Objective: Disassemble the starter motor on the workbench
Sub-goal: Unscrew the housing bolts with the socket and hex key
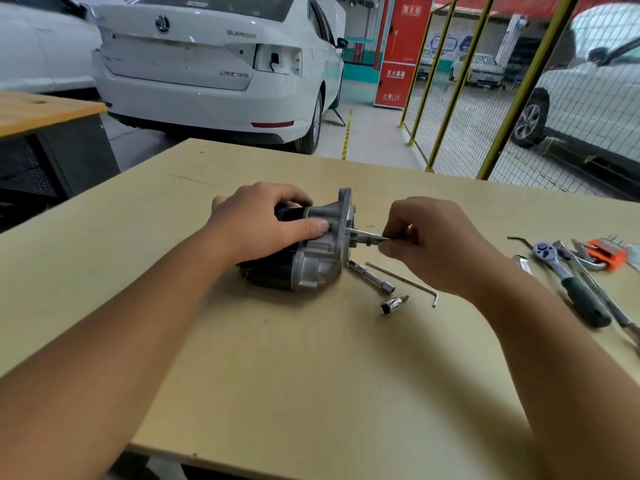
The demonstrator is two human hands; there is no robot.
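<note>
The starter motor (311, 265), with a black body and a silver aluminium nose housing, lies on its side in the middle of the workbench (277, 358). My left hand (263, 223) grips it from above, thumb on the housing. My right hand (426, 237) pinches a slim metal tool (363, 234) whose tip meets the flange face of the housing.
Just right of the motor lie a socket extension (372, 277), an L-shaped hex key (405, 280) and a small socket bit (393, 304). At the right edge lie a ratchet wrench (568, 282), more wrenches and an orange hex-key holder (604, 252). White cars and a yellow mesh fence stand behind.
</note>
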